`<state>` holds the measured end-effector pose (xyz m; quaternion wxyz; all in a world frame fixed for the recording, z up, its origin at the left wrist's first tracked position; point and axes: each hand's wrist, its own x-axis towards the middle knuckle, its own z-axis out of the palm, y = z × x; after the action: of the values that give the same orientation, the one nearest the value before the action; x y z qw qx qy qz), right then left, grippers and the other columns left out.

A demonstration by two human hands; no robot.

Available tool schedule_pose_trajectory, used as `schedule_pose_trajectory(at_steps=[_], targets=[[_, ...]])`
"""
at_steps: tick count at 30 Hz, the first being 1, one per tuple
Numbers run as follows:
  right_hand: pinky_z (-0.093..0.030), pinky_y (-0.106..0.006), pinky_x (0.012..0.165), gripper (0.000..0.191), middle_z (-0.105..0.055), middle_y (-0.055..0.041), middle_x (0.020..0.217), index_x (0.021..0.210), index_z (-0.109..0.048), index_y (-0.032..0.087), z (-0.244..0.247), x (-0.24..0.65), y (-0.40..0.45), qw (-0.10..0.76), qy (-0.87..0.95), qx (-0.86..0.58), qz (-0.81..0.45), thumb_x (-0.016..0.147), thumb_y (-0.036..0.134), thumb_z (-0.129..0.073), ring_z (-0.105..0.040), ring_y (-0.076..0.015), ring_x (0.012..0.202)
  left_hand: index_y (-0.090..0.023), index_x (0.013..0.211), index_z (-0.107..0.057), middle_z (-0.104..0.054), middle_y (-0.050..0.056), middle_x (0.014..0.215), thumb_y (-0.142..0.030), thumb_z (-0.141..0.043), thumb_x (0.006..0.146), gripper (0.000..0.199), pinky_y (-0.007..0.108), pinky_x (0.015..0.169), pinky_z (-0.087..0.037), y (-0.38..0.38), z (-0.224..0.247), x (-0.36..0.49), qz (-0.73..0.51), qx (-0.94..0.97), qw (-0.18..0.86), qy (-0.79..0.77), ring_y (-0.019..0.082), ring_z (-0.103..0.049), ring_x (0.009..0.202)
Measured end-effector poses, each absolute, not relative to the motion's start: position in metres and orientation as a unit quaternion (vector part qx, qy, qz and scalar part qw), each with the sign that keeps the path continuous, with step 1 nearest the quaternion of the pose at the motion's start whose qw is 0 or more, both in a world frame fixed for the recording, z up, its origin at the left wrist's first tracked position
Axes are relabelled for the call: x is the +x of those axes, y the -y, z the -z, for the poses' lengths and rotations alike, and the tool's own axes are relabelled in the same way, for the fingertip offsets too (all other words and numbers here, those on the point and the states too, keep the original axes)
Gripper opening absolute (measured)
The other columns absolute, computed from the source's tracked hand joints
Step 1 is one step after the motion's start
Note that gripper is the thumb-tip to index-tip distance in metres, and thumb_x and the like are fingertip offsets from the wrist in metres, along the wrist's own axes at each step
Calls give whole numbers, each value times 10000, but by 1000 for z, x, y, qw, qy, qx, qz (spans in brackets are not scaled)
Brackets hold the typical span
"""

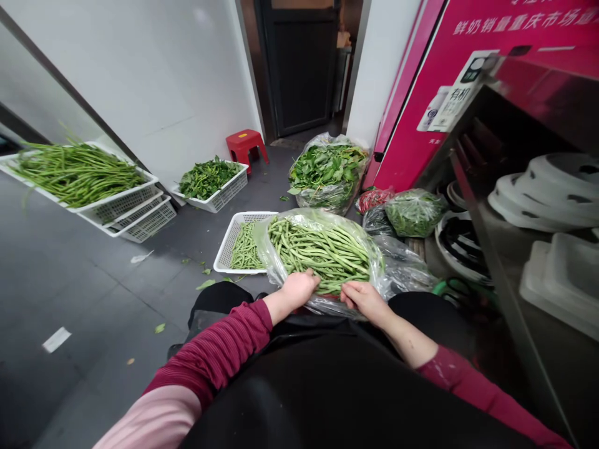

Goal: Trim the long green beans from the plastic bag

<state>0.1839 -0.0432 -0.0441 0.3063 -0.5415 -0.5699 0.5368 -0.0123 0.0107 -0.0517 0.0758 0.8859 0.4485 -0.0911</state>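
Note:
Long green beans [327,249] fill an open clear plastic bag [274,259] in front of my knees. My left hand [298,290] is closed at the near edge of the heap, its thumb on top and its fingers curled around a green bean. A short gap to the right, my right hand [364,299] pinches a green bean between thumb and fingers; the tips partly hide it. Just beyond and left of the bag, a white plastic basket [224,249] holds short pieces of bean [246,249].
Stacked white baskets [135,215] at left carry long green stems [77,174]. Another basket [229,194] holds leafy greens, near a red stool [246,146]. Bagged greens [330,168] stand ahead. A metal shelf [496,255] with pale containers is close on my right. Leaf scraps dot the floor.

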Motion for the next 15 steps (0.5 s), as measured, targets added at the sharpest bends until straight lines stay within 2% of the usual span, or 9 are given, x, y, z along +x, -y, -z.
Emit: schedule_pose_trajectory(at_steps=[2,4,5,7,9,10,12,13,15], targets=[[-267,-219,411,398,-420,31,403,580,-517,183,42,187,40,336,553,-493,-581,815,448,-336,-328,-93,368,-175,886,-560,-534,66,860,-277,-406,824,194,279,659,-458,-10,54,-22,97,884,82,-450,168,-587,749],[-326,-236,457,390,-458,14,448,605,-539,180,43,192,33,327,578,-498,-558,825,415,-318,-391,-109,419,-173,879,-552,-537,68,865,-282,-402,827,193,274,655,-457,-8,54,-31,108,878,85,-458,162,-585,741],[-366,-254,511,341,-510,-6,516,644,-566,175,44,193,28,303,604,-522,-520,811,385,-357,-447,-125,487,-171,886,-545,-536,70,871,-276,-393,832,193,271,653,-457,-7,53,-34,109,878,79,-460,157,-585,734],[-406,-304,673,201,-597,-70,779,795,-613,161,48,193,20,254,654,-583,-410,739,302,-481,-526,-174,731,-168,918,-527,-532,76,886,-243,-367,840,193,272,649,-458,-4,48,-32,98,885,53,-452,150,-584,724],[-397,-326,770,281,-563,-104,1007,956,-591,161,49,188,14,252,656,-620,-348,697,251,-528,-506,-198,910,-163,945,-511,-532,82,886,-209,-358,839,192,277,645,-457,-2,41,-24,88,900,27,-427,151,-582,721],[-413,-322,752,303,-554,-106,1028,995,-570,165,49,184,13,259,636,-624,-372,718,272,-509,-516,-193,906,-160,951,-508,-537,84,874,-200,-362,836,190,279,641,-456,-1,37,-17,85,908,21,-410,154,-581,721],[-448,-287,590,325,-593,-92,881,968,-558,161,45,175,14,231,570,-590,-523,787,388,-413,-563,-158,709,-153,934,-520,-556,83,826,-194,-370,832,186,280,630,-451,0,31,-4,85,922,23,-377,162,-579,715],[-424,-253,481,373,-591,-63,739,919,-559,155,43,171,16,205,530,-558,-605,800,453,-369,-538,-128,558,-150,911,-532,-566,78,796,-195,-374,831,183,278,623,-447,-1,28,1,86,927,30,-365,163,-577,705],[-292,-185,341,424,-464,32,492,818,-541,149,39,167,20,182,465,-497,-710,781,533,-366,-367,-62,345,-147,856,-553,-580,71,762,-220,-391,827,180,275,626,-438,-5,22,7,72,930,38,-359,166,-569,707]])
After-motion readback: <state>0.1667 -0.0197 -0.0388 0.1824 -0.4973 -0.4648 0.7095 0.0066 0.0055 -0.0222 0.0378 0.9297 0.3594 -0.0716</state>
